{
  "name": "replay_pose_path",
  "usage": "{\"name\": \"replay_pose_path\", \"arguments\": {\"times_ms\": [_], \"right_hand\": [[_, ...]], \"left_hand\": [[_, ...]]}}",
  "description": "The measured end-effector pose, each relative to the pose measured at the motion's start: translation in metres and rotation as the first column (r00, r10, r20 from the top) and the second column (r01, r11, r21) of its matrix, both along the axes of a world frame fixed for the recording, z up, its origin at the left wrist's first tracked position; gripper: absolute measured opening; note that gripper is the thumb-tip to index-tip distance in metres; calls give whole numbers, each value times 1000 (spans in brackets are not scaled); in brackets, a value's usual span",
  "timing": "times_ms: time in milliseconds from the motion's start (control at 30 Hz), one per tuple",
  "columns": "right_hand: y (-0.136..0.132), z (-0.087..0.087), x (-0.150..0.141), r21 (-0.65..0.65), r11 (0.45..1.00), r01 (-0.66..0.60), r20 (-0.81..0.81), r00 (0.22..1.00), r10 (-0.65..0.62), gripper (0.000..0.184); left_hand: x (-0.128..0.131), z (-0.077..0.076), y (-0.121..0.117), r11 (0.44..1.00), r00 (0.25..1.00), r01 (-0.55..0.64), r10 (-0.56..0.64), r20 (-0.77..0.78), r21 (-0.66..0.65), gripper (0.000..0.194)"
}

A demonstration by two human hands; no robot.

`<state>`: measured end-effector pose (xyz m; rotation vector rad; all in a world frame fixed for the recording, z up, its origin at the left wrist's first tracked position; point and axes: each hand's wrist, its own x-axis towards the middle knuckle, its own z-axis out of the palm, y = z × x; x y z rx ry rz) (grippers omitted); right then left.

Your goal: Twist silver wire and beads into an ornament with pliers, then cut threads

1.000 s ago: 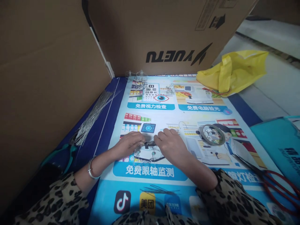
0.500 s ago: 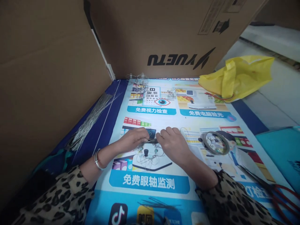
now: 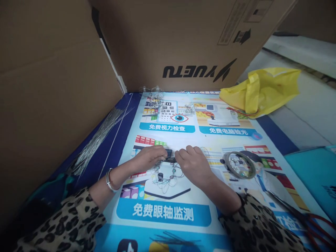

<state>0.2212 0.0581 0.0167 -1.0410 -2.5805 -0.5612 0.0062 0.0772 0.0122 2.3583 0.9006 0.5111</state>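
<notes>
My left hand (image 3: 151,156), with a bracelet at the wrist, is closed in a pinch at one side of a beaded wire piece (image 3: 171,177). My right hand (image 3: 194,164) is closed on its other side, the fingers curled. Between the two hands runs a short dark twisted stretch of wire, and thin wire loops with small greenish and clear beads hang below it. The fingertips partly hide where the wire is gripped. A fine loose wire end curves up beside my right hand.
Several wire-and-bead pieces (image 3: 156,99) lie at the back by a cardboard box (image 3: 183,42). Straight wires (image 3: 99,136) lie at left, dark wires (image 3: 174,238) in front. At right are a round dish of beads (image 3: 240,165), red-handled scissors (image 3: 296,211) and a yellow bag (image 3: 273,91).
The camera view has tilted slightly, so the surroundings sit a little lower. Both hands keep the same grip, and the hanging loops show a little more spread out.
</notes>
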Motion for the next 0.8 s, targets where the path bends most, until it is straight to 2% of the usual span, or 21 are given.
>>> {"name": "replay_pose_path", "arguments": {"times_ms": [200,633,800], "right_hand": [[-1,-1,-1,2,1000,14,10,1000,-14,14],[-6,1,0,-84,993,84,20,996,-83,9],[-2,0,-5,-71,994,86,8,996,-86,11]], "left_hand": [[1,0,-1,1000,1000,-7,7,-10,3,23],[-4,-1,-4,991,994,-89,95,54,-97,15],[-2,-3,-3,993,989,-95,102,111,-70,14]]}}
